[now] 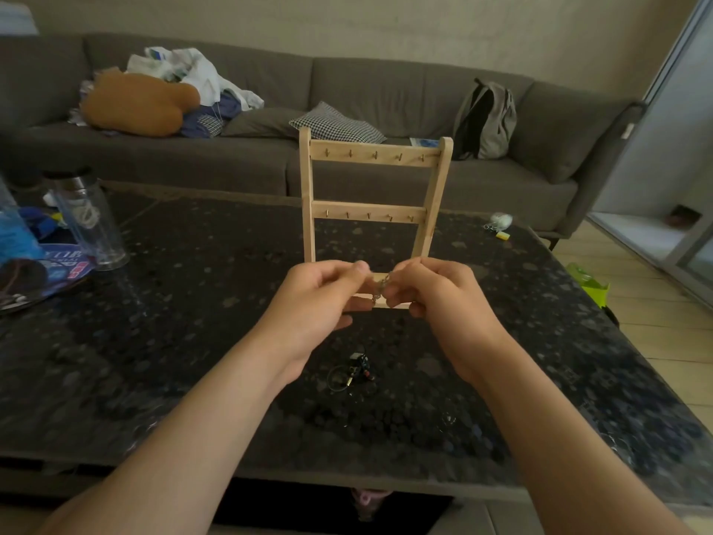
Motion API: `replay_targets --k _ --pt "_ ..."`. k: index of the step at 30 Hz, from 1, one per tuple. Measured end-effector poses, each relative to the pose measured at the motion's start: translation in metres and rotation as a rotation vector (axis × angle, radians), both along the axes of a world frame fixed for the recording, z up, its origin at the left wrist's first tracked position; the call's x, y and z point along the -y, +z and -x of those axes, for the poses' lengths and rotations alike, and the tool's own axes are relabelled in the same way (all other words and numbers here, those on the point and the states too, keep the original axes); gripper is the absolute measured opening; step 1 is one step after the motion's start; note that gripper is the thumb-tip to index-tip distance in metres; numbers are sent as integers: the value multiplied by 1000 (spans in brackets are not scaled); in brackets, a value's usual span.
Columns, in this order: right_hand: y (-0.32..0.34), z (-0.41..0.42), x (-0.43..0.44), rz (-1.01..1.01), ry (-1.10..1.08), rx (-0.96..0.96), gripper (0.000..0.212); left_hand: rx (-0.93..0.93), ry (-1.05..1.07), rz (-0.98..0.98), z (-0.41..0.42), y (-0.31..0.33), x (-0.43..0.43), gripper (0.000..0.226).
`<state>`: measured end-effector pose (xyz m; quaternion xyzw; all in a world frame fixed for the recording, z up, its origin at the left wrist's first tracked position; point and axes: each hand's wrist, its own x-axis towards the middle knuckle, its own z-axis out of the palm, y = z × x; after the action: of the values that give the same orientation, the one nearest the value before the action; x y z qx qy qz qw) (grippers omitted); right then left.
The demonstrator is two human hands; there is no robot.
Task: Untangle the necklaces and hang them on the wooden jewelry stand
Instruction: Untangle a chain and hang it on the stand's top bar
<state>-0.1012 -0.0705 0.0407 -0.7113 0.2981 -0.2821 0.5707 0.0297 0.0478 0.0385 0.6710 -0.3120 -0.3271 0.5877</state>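
Two hands meet in mid-air above the dark table (173, 303), the left hand (320, 291) and the right hand (436, 291) nearly knuckle to knuckle, with a short run of fine chain (380, 289) between them. Both sets of fingers are curled in tight. The left thumb (360, 267) presses against its forefinger on one side of the chain, and the right fingertips (391, 301) pinch it from the other. How much chain is bunched inside either palm cannot be told, since the curled fingers hide it.

The step in hand looks to be the untangling itself. The links between the two pinches sit in a small twisted clump that drops just below the fingertips, not in a free strand.

Just behind the fingers, and partly covered by them, stands the wooden jewelry stand (308, 187). Its base bar shows under the knuckles, and its two rows of hooks (374, 154) rise above them, every hook bare, so nothing is hung yet.

Below the wrists, on the person's side of the fingers, a dark pendant on a thin loop (353, 372) lies on the table, well apart from both hands.

The next move probably calls for a gentle, small pull apart to loosen the knot without tightening it. Only after that would the freed chain go up to a hook above the fingers.
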Motion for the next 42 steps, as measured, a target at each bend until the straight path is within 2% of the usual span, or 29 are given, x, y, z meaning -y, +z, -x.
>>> replay_targets --k 3,7,11,13,18,20,23,26,31,42 --pt "0 0 0 -14 15 12 22 101 -127 -18 3 3 -4 21" --pt "0 0 0 -13 6 -19 28 124 -79 -4 1 0 -4 18" --pt "1 -3 -3 -85 67 -85 39 -7 -115 -13 0 0 -1 16" --pt "0 -4 -5 -78 82 -80 37 -97 -119 9 -1 -2 0 16" --pt "-3 -2 -2 -69 143 -21 42 -268 -5 96 -3 -4 4 17" --pt "-3 -1 -2 -88 162 -13 35 -289 32 113 -4 -5 5 17" --pt "-4 -1 -2 -110 141 -8 21 -260 29 127 -2 -8 6 18" --pt "-7 -4 0 -160 26 111 10 -217 50 118 1 -7 7 18" --pt "-6 -6 -3 -231 -30 246 16 -211 62 99 2 -5 7 14" --pt "-7 -8 -6 -175 -16 248 18 -132 134 119 -2 -3 7 12"
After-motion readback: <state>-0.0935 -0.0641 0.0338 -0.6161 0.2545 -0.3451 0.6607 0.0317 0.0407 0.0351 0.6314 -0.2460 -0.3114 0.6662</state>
